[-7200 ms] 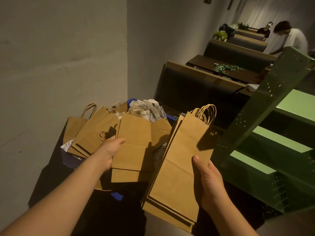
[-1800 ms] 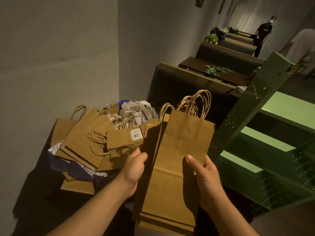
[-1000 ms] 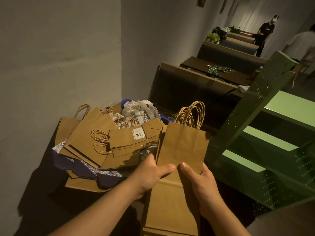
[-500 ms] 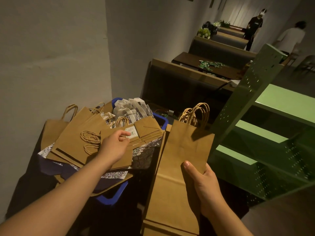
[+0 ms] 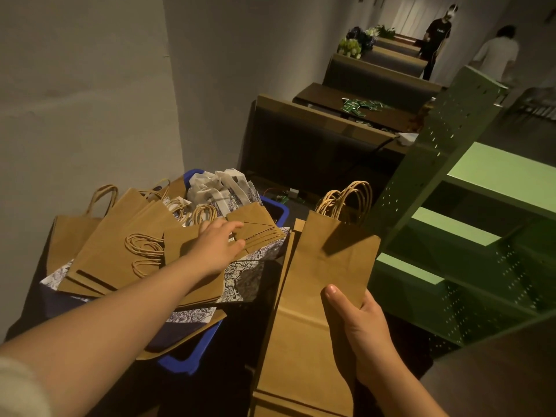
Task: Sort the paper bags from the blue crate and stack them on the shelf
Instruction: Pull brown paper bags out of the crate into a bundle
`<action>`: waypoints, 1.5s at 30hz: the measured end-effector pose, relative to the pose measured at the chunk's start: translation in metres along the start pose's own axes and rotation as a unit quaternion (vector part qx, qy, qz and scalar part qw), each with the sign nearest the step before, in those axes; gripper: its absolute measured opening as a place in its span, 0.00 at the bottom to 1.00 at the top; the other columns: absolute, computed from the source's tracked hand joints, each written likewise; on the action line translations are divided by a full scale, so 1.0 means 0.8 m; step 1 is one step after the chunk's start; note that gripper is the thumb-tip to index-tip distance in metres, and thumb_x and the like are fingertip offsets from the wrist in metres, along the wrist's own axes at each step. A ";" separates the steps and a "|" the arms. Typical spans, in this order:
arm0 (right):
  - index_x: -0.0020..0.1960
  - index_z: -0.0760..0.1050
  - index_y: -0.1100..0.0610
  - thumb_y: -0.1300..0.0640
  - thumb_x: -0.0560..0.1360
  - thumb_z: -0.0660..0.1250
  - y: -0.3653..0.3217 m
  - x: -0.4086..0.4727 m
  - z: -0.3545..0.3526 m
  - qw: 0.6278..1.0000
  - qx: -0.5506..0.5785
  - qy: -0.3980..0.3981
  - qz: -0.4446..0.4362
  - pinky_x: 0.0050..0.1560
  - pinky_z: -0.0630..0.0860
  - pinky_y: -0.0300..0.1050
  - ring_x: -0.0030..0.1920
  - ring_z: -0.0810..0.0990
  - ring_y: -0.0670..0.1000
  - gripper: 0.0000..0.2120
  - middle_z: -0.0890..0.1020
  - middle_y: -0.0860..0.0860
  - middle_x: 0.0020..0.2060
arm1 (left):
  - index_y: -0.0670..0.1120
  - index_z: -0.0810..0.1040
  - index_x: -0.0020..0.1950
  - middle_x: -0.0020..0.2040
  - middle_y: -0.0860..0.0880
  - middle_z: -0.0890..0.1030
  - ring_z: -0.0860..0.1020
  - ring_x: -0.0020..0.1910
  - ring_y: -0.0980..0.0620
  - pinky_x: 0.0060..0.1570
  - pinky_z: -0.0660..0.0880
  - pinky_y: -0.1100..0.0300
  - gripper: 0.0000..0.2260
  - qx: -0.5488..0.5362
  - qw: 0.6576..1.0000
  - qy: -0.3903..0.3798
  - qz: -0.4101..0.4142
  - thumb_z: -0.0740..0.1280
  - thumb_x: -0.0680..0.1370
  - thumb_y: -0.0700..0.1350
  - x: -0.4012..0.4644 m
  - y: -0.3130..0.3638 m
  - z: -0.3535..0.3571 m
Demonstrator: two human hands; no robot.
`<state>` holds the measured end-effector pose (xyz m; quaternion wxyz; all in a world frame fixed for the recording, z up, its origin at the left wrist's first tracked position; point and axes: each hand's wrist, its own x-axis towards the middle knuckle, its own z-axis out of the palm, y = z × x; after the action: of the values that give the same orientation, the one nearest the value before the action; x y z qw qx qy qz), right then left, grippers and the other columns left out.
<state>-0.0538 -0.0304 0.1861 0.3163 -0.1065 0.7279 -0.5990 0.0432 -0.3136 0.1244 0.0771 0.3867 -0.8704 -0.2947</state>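
Right hand (image 5: 365, 332) grips a sorted stack of brown bags (image 5: 316, 296), thumb on top and fingers underneath, handles pointing to 12 o'clock so the stack stays squared for shelving. Left hand (image 5: 218, 243) reaches into the blue crate (image 5: 192, 355) at 10 o'clock, fingers extended flat on loose brown bags (image 5: 120, 251); probably selecting, no grasp visible. Patterned bags (image 5: 240, 272) lie mixed in. Green shelf (image 5: 469, 236) sits at 3 o'clock, its tiers showing no bags, and the path from stack to shelf is clear.

Looks like a restaurant or cafe dining room. There's a row of dark booth benches (image 5: 319, 139) with wooden tables (image 5: 355, 105) between them along the wall. Flowers (image 5: 350, 46) sit at the far end.
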 end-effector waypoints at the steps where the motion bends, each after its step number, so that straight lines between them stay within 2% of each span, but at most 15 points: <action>1: 0.63 0.73 0.48 0.45 0.69 0.74 -0.001 0.000 -0.001 1.000 0.001 -0.001 0.001 0.47 0.76 0.47 0.52 0.82 0.54 0.25 0.83 0.50 0.53 | 0.58 0.66 0.79 0.77 0.50 0.66 0.55 0.78 0.43 0.75 0.59 0.43 0.22 0.002 1.000 -0.007 0.017 0.63 0.84 0.53 0.004 0.005 0.001; 7: 0.61 0.73 0.46 0.44 0.66 0.74 -0.002 0.002 -0.005 1.000 0.007 0.001 0.006 0.49 0.77 0.48 0.52 0.82 0.54 0.26 0.83 0.49 0.52 | 0.68 0.55 0.81 0.74 0.51 0.62 0.55 0.75 0.46 0.76 0.58 0.42 0.27 0.045 0.992 -0.084 0.081 0.58 0.86 0.47 0.032 0.032 0.004; 11: 0.60 0.74 0.46 0.44 0.65 0.75 0.004 0.001 -0.006 1.000 0.013 0.005 0.008 0.53 0.78 0.51 0.53 0.83 0.54 0.25 0.84 0.50 0.53 | 0.71 0.52 0.80 0.63 0.52 0.61 0.62 0.67 0.47 0.69 0.66 0.49 0.35 0.098 0.981 -0.144 0.091 0.60 0.83 0.40 0.040 0.047 0.001; 15: 0.60 0.74 0.46 0.43 0.65 0.75 0.010 -0.001 -0.008 1.000 0.014 0.005 0.012 0.59 0.78 0.55 0.55 0.83 0.55 0.25 0.84 0.50 0.54 | 0.71 0.57 0.79 0.57 0.52 0.63 0.66 0.54 0.51 0.51 0.67 0.57 0.32 0.133 0.973 -0.162 0.092 0.61 0.83 0.41 0.048 0.053 -0.001; 20: 0.59 0.74 0.46 0.43 0.64 0.74 0.012 -0.003 -0.010 1.000 0.014 0.011 0.010 0.57 0.78 0.53 0.55 0.82 0.54 0.25 0.84 0.50 0.54 | 0.69 0.65 0.75 0.59 0.52 0.66 0.69 0.51 0.53 0.44 0.69 0.61 0.26 0.101 0.981 -0.136 0.096 0.60 0.84 0.44 0.050 0.050 0.002; 22: 0.59 0.74 0.45 0.42 0.65 0.74 0.012 -0.003 -0.012 1.000 0.011 0.015 0.007 0.56 0.77 0.51 0.55 0.82 0.54 0.24 0.84 0.50 0.54 | 0.70 0.67 0.73 0.62 0.50 0.67 0.71 0.52 0.54 0.47 0.73 0.60 0.21 0.096 0.981 -0.127 0.107 0.60 0.85 0.47 0.052 0.049 0.002; 26: 0.59 0.74 0.45 0.44 0.67 0.74 0.015 -0.005 -0.015 1.000 0.013 0.019 0.008 0.52 0.77 0.49 0.54 0.82 0.53 0.22 0.84 0.49 0.54 | 0.66 0.70 0.68 0.68 0.48 0.66 0.73 0.61 0.48 0.61 0.75 0.50 0.12 0.102 0.981 -0.131 0.104 0.60 0.84 0.56 0.052 0.051 0.000; 30: 0.56 0.74 0.44 0.47 0.72 0.73 0.015 -0.007 -0.016 1.000 0.021 0.015 0.009 0.49 0.76 0.46 0.53 0.82 0.52 0.15 0.84 0.49 0.53 | 0.59 0.69 0.58 0.61 0.50 0.67 0.74 0.54 0.50 0.52 0.73 0.55 0.08 0.070 0.990 -0.078 0.096 0.63 0.83 0.59 0.043 0.055 -0.003; 33: 0.57 0.74 0.44 0.46 0.70 0.74 0.016 -0.009 -0.016 1.000 0.024 0.010 0.009 0.49 0.76 0.46 0.54 0.82 0.52 0.18 0.84 0.49 0.53 | 0.57 0.66 0.55 0.59 0.48 0.70 0.76 0.48 0.48 0.45 0.75 0.54 0.07 0.062 0.995 0.001 0.077 0.65 0.82 0.50 0.035 0.047 -0.005; 36: 0.57 0.73 0.44 0.45 0.69 0.74 0.017 -0.010 -0.015 1.000 0.028 0.007 0.007 0.51 0.76 0.47 0.54 0.82 0.52 0.18 0.83 0.49 0.53 | 0.58 0.68 0.66 0.60 0.47 0.74 0.77 0.50 0.46 0.44 0.75 0.53 0.16 0.066 0.995 0.054 0.060 0.64 0.81 0.44 0.024 0.045 -0.016; 38: 0.56 0.73 0.43 0.45 0.70 0.74 0.017 -0.011 -0.014 1.000 0.029 0.007 0.008 0.51 0.77 0.48 0.54 0.82 0.53 0.18 0.83 0.49 0.54 | 0.53 0.66 0.75 0.59 0.45 0.78 0.78 0.50 0.45 0.45 0.77 0.51 0.21 0.066 0.995 0.067 0.033 0.63 0.82 0.44 0.012 0.048 -0.030; 39: 0.56 0.73 0.43 0.46 0.70 0.75 0.017 -0.012 -0.013 0.999 0.031 0.006 0.009 0.50 0.77 0.48 0.54 0.82 0.53 0.17 0.83 0.49 0.53 | 0.49 0.70 0.72 0.56 0.44 0.80 0.78 0.47 0.45 0.44 0.77 0.52 0.18 0.078 0.994 0.079 0.022 0.62 0.82 0.45 0.006 0.051 -0.038; 41: 0.57 0.73 0.43 0.47 0.70 0.75 0.014 -0.013 -0.011 0.999 0.039 0.002 0.010 0.48 0.77 0.47 0.53 0.83 0.54 0.18 0.84 0.49 0.53 | 0.44 0.77 0.54 0.46 0.44 0.81 0.75 0.39 0.48 0.35 0.70 0.55 0.08 0.086 0.989 0.116 0.023 0.60 0.82 0.45 -0.008 0.057 -0.055; 43: 0.58 0.73 0.44 0.46 0.69 0.76 0.010 -0.015 -0.009 0.999 0.043 -0.008 0.007 0.47 0.76 0.46 0.52 0.83 0.53 0.20 0.84 0.49 0.53 | 0.45 0.74 0.42 0.36 0.46 0.76 0.72 0.33 0.50 0.30 0.64 0.57 0.10 0.057 0.985 0.160 0.021 0.59 0.83 0.43 -0.028 0.067 -0.080; 45: 0.60 0.73 0.44 0.46 0.68 0.75 0.005 -0.018 -0.006 0.999 0.046 -0.018 -0.001 0.46 0.76 0.45 0.52 0.83 0.53 0.22 0.83 0.49 0.53 | 0.46 0.71 0.41 0.33 0.45 0.75 0.73 0.32 0.46 0.29 0.66 0.55 0.11 0.007 0.973 0.231 0.019 0.59 0.83 0.44 -0.049 0.078 -0.111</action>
<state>-0.0449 -0.0181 0.1875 0.3336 -0.1032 0.6934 -0.6303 0.0628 -0.2927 0.2359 0.2787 0.4283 -0.8383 -0.1899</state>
